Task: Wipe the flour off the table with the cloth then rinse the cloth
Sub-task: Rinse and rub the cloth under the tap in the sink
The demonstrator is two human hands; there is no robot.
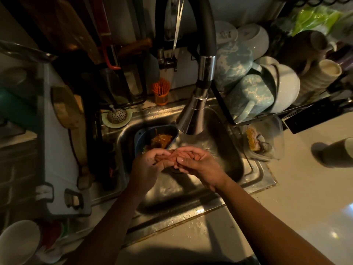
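Note:
Both my hands meet over the steel sink (pixel 246 175), just below the chrome faucet head (pixel 191 119). My left hand (pixel 147 165) and my right hand (pixel 200 165) press together around a small pinkish-orange bunch, the cloth (pixel 169 156). Most of it is hidden by my fingers. My right thumb lies across its front. Wet ripples and splashes show on the sink wall to the right of my hands. Water drops speckle the sink's front rim.
A blue corner strainer basket (pixel 141 136) with food scraps hangs in the sink's back left. A dish rack with bowls and mugs (pixel 248 96) crowds the right. A clear tub with sponges (pixel 267 142) and a dark cup (pixel 336 152) stand on the counter.

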